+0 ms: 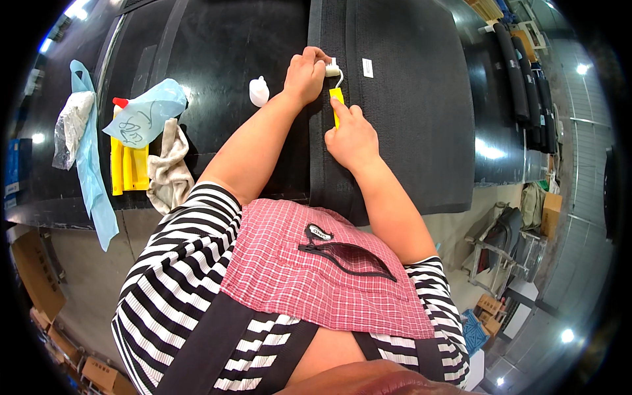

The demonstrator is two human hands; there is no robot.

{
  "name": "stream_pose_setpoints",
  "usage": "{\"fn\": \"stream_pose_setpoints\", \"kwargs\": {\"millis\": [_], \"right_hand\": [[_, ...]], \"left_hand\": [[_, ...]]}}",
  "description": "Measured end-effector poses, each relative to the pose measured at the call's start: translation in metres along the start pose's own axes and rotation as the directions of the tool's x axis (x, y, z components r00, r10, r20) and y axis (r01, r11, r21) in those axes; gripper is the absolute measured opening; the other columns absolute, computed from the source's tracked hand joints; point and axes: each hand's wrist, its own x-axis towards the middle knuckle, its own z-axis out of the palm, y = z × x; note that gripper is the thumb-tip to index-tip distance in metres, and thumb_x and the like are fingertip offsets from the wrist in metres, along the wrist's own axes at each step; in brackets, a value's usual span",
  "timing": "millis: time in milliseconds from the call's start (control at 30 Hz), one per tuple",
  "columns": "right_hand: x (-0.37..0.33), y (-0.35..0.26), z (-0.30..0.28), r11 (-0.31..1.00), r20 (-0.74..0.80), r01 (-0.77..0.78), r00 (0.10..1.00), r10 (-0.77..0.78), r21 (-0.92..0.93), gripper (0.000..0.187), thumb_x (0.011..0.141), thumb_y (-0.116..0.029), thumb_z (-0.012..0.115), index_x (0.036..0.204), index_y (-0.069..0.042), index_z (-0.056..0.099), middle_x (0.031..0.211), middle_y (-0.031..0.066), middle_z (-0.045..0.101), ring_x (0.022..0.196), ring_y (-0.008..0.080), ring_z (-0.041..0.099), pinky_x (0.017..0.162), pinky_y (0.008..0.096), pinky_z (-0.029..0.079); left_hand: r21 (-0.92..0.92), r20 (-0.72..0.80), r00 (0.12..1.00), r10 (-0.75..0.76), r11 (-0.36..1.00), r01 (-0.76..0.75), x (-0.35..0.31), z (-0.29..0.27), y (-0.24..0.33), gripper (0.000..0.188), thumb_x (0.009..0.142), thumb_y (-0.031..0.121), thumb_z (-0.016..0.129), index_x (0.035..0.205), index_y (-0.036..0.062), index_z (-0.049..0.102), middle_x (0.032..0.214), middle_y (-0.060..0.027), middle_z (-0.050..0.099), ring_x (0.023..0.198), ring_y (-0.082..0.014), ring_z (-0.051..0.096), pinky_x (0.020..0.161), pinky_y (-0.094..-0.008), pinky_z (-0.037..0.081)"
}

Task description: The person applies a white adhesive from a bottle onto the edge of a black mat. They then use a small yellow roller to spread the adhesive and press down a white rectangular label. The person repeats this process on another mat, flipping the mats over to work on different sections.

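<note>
At the far left, a clear plastic bag [74,125] lies on the black table [224,46]. Just beside it is a long blue plastic strip [92,174], and its bottom end hangs over the table's near edge. Next comes a yellow holder [136,170]. A light blue bag [150,113] with dark scribbles covers its top, and a small red tip [120,103] pokes out there. A crumpled, grey-white cloth [170,164] sits to the right of the holder. Then there is a small white bottle [259,92], near the left arm.

The left hand [306,76] is by the left edge of a big black mat [418,125], with its fingers bent close to the roller's white head. I cannot tell if it holds anything. The roller [333,70] is over the mat, near that left edge. The right hand [353,135] is closed around the roller's yellow handle [337,99], with the thumb along it. A little white label [367,68] is on the mat, right of the roller. Far right, dark rolls [517,82] lie together.
</note>
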Motion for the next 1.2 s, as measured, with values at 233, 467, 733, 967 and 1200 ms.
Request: {"fn": "stream_pose_setpoints", "kwargs": {"millis": [233, 467, 733, 967, 1200], "right_hand": [[-0.008, -0.012, -0.006, 0.998, 0.059, -0.035, 0.998, 0.038, -0.047, 0.062, 0.085, -0.016, 0.062, 0.146, -0.011, 0.052, 0.111, 0.0169, 0.057, 0.097, 0.0373, 0.068, 0.089, 0.0462, 0.056], [-0.043, 0.004, -0.029, 0.978, 0.097, -0.059, 0.994, 0.04, 0.202, 0.064, 0.086, -0.017, 0.062, 0.149, -0.011, 0.049, 0.12, 0.0205, 0.059, 0.109, 0.0398, 0.064, 0.098, 0.0457, 0.052], [-0.106, 0.046, -0.007, 0.569, -0.06, -0.073, 0.976, 0.211, 0.819, 0.068, 0.086, 0.002, 0.061, 0.151, -0.002, 0.043, 0.11, 0.0148, 0.064, 0.084, 0.016, 0.066, 0.074, 0.0287, 0.056], [-0.133, 0.068, 0.007, 0.449, -0.154, 0.019, 0.952, 0.265, 0.893, 0.067, 0.089, 0.008, 0.058, 0.153, 0.0, 0.037, 0.108, 0.0108, 0.061, 0.079, 0.0097, 0.062, 0.064, 0.0219, 0.052], [-0.149, 0.081, 0.006, 0.407, -0.167, 0.03, 0.937, 0.307, 0.913, 0.068, 0.088, 0.012, 0.053, 0.153, 0.0, 0.036, 0.108, 0.0083, 0.058, 0.082, 0.0065, 0.058, 0.068, 0.0198, 0.048]], "left_hand": [[0.005, 0.008, 1.0, -0.011, 1.0, 0.011, -0.002, 0.0, 0.0, 0.026, 0.094, 0.015, 0.046, 0.106, -0.0019, 0.062, 0.103, -0.0219, 0.074, 0.096, -0.0405, 0.068, 0.09, -0.0444, 0.052], [-0.012, 0.023, 1.0, -0.02, 1.0, 0.02, -0.001, -0.002, 0.0, 0.027, 0.094, 0.014, 0.045, 0.108, -0.0025, 0.062, 0.104, -0.0227, 0.073, 0.097, -0.0402, 0.068, 0.092, -0.0441, 0.051], [0.147, 0.029, 0.999, 0.032, 0.988, -0.036, -0.012, -0.002, 0.011, 0.024, 0.094, 0.014, 0.051, 0.11, 0.0019, 0.063, 0.109, -0.0203, 0.072, 0.101, -0.0387, 0.063, 0.094, -0.0462, 0.049], [0.49, 0.158, 0.932, 0.327, 0.793, -0.361, -0.022, 0.001, 0.014, 0.028, 0.089, 0.015, 0.063, 0.117, 0.0089, 0.064, 0.122, -0.0057, 0.069, 0.1, -0.0322, 0.061, 0.096, -0.0419, 0.047], [0.558, 0.26, 0.945, 0.199, 0.768, -0.315, -0.021, 0.002, 0.034, 0.029, 0.092, 0.019, 0.061, 0.117, 0.0067, 0.066, 0.129, -0.0044, 0.066, 0.11, -0.0305, 0.058, 0.102, -0.0428, 0.044]]}}
